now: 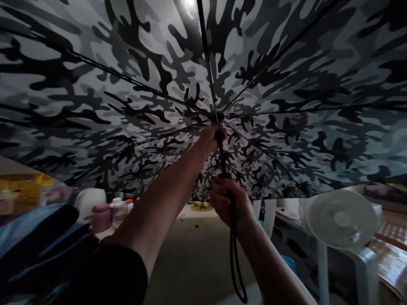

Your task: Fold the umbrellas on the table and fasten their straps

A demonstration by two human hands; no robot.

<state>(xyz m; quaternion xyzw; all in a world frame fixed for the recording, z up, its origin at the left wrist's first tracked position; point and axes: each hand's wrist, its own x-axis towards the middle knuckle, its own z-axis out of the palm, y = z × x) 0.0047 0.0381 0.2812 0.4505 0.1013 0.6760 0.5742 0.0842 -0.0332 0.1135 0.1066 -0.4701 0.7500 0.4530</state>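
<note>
An opened umbrella with a grey, black and white camouflage canopy [143, 55] spreads across the upper part of the view, its dark ribs fanning out from the hub. Near the hub, my left hand [216, 133] is closed around the black shaft [223, 156]. Lower down, my right hand [230, 201] wraps round the handle, with the thumb and fingers curled. A black wrist strap [235, 267] hangs in a loop below the handle.
A white fan [342, 219] stands at the right. On the left are a pink jar [101, 217], small bottles [119, 212] and a yellow bag [23, 190]. A plate of food [202, 206] lies beyond my hands.
</note>
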